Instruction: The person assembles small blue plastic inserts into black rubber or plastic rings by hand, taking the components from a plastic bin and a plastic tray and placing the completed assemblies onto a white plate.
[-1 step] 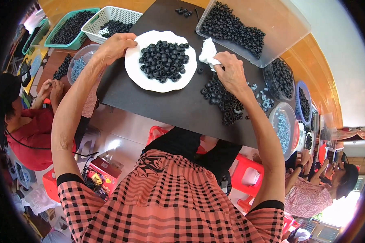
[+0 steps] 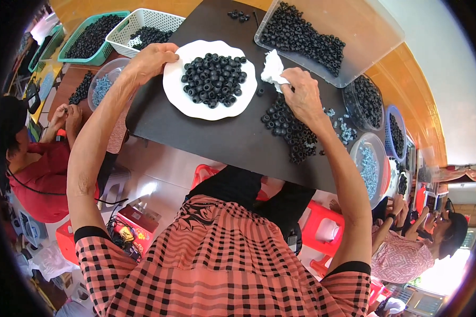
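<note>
My left hand [image 2: 152, 62] pinches the left rim of a white plate with a wavy edge [image 2: 173, 98]. A heap of small round black parts with holes [image 2: 212, 79] lies on the plate. In my right hand [image 2: 303, 94] is a crumpled white cloth or tissue [image 2: 272, 67], its fingers closed round one end just right of the plate. More black parts [image 2: 283, 124] lie loose on the dark table [image 2: 206, 138] below and beside that hand. Small pale-blue pieces [image 2: 346, 132] are scattered by my right wrist.
A large clear bin [image 2: 370, 31] of black parts stands at the back right. Tubs of black parts [image 2: 366, 100] and blue pieces [image 2: 369, 171] line the right edge. Baskets, one green [image 2: 92, 58] and one white [image 2: 122, 38], stand far left. People sit at both sides.
</note>
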Available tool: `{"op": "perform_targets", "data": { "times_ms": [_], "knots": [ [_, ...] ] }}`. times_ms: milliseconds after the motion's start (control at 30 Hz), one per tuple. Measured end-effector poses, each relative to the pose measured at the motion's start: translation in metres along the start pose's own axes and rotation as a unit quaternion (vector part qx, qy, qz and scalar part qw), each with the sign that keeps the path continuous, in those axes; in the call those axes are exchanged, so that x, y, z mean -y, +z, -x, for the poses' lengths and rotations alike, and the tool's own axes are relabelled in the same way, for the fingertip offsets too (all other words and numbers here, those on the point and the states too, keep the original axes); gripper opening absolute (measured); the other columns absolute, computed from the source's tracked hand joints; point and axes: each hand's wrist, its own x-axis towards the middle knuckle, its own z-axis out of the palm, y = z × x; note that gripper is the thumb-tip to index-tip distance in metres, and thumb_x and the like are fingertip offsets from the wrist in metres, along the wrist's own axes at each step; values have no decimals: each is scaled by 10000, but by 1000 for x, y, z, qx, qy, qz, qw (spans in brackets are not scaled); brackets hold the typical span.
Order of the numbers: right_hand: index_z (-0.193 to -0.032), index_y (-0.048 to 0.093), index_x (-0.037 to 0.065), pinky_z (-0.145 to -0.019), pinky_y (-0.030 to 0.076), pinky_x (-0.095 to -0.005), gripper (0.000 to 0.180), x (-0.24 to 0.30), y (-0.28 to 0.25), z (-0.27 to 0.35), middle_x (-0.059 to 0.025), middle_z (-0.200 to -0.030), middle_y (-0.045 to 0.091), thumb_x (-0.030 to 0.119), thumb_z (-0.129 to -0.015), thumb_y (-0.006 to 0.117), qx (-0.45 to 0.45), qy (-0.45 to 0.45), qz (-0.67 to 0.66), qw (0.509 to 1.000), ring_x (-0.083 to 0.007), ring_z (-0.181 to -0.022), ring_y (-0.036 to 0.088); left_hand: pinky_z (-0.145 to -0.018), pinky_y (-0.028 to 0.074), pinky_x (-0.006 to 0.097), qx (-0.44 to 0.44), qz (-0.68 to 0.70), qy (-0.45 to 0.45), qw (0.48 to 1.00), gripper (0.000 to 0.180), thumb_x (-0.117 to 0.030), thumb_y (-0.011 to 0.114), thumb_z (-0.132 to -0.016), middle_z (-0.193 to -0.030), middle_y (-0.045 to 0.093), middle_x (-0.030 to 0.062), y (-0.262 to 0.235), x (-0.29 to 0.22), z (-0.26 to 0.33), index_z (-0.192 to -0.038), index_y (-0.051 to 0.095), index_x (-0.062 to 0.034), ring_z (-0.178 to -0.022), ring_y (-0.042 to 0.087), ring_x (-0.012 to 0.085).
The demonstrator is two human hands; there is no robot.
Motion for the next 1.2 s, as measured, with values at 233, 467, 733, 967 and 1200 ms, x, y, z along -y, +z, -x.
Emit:
{"op": "perform_targets", "data": {
  "times_ms": [233, 467, 733, 967, 1200],
  "knots": [
    [-982, 651, 69, -816, 423, -412, 199, 37, 2, 6, -80, -999, 625, 93, -786, 635, -58, -71, -69, 993, -294, -927, 559, -674, 455, 293, -73, -158, 46, 984, 272, -213, 557, -875, -841, 627, 53, 11, -6, 4, -1003, 638, 13, -759, 573, 141],
    [-952, 651, 62, -747, 441, -428, 176, 27, -11, 18, -110, -929, 628, 84, -778, 640, -29, -100, -27, 994, -308, -862, 571, -706, 457, 341, -137, -356, 120, 916, 342, -265, 557, -876, -829, 639, 127, 18, -11, 10, -923, 623, 67, -787, 584, 194],
    [-943, 662, -12, -686, 502, -340, 169, 41, -30, -28, -150, -906, 661, 90, -838, 578, -167, 25, -171, 971, -254, -728, 644, -785, 482, 354, -211, -372, 204, 881, 247, -163, 566, -886, -924, 641, 183, 25, -5, 26, -1021, 587, 42, -873, 627, 269],
    [-970, 666, -10, -735, 514, -332, 197, 52, -20, -83, -148, -954, 670, 102, -837, 572, -181, -29, -188, 965, -250, -775, 655, -780, 482, 397, -208, -273, 374, 861, 199, 23, 565, -821, -928, 588, 189, 80, -42, 101, -1020, 561, 27, -873, 602, 366],
    [-961, 653, -39, -825, 499, -451, 290, 28, 28, -106, -259, -1026, 633, 206, -863, 533, -30, -26, -134, 990, -399, -911, 634, -739, 502, 372, -53, -106, 397, 910, 188, 93, 531, -760, -842, 606, 146, 154, -2, 136, -929, 604, 53, -853, 620, 296]
  ]
}}
